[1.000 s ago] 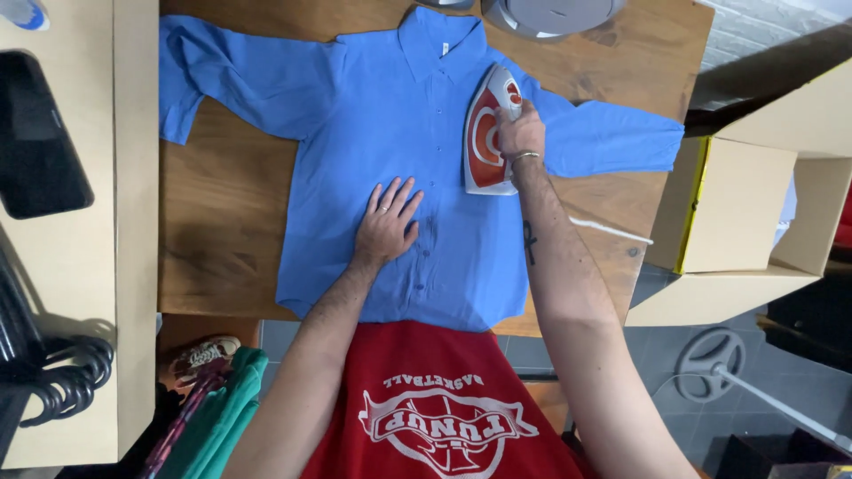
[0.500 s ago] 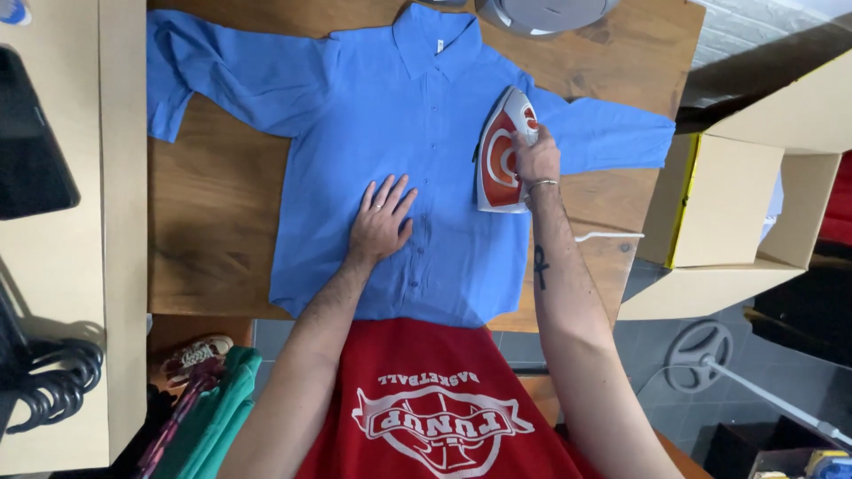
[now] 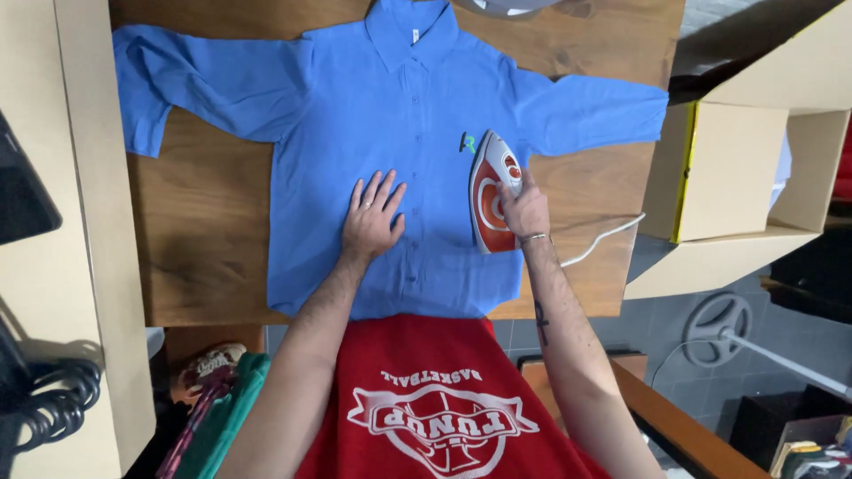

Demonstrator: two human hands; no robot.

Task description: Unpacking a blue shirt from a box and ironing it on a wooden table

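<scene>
Left hand (image 3: 370, 222) lies flat, fingers spread, on blue button-up shirt (image 3: 390, 133); right hand (image 3: 525, 210) grips red-and-white steam iron (image 3: 491, 191), soleplate down on shirt's lower front; shirt spread across wooden table (image 3: 204, 248).

A blue button-up shirt (image 3: 390, 133) lies flat and face up on the wooden tabletop (image 3: 204, 239), collar at 12 o'clock, hem at 6 o'clock reaching the near edge. Both long sleeves spread outward, one toward 9 o'clock, the other toward 3 o'clock. A small green mark sits on its chest, just at 11 o'clock of the iron's tip. The orange and white steam iron (image 3: 491, 192) rests soleplate down on the shirt's 3 o'clock half, tip pointing to 12 o'clock. Its white cord (image 3: 603, 237) trails off toward 3 o'clock across the tabletop.
</scene>
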